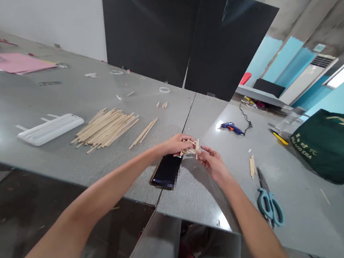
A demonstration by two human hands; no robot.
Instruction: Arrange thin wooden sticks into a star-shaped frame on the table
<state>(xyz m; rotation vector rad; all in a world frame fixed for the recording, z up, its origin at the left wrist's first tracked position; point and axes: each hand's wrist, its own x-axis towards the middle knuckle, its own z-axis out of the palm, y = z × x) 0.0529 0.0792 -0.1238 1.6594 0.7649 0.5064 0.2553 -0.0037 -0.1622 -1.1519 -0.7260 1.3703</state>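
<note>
A small frame of wooden sticks (197,148) is held up between both hands, just above a dark phone (165,171) on the grey table. My left hand (176,144) is closed around the frame's left side. At its right side, the thumb and fingers of my right hand (212,163) pinch near an upright stick. Whether that hand grips the frame itself or a separate small stick cannot be made out. Left of the phone lie a few long loose sticks (143,133) and a big pile of sticks (105,130).
Scissors with blue handles (271,207) and short cut sticks (252,166) lie to the right. A blue glue gun (232,128) with its cord rests farther back. At the right stands a dark green bag (331,145); at the left lies a white packet (51,129). Black panels (150,29) rise behind.
</note>
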